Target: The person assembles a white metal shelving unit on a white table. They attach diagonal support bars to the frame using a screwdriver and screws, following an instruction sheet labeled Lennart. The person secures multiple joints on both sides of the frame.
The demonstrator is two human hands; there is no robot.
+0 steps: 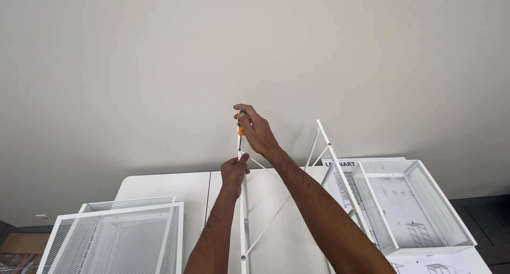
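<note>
My right hand [255, 128] grips a screwdriver with an orange and black handle [240, 129], held upright with its tip pointing down onto the top of a white metal frame post [244, 221]. My left hand [234, 170] clasps the top of that post just under the screwdriver tip. Thin white cross braces [276, 213] run from this post toward a second white upright [332, 162] on the right. The frame stands on a white table [164, 186] in front of a plain wall.
Two white mesh baskets [114, 237] lie stacked at the table's front left. At the right a third white basket [411, 207] rests on an open instruction sheet [425, 263]. Dark floor shows at the far right, a cardboard box [18, 245] at the lower left.
</note>
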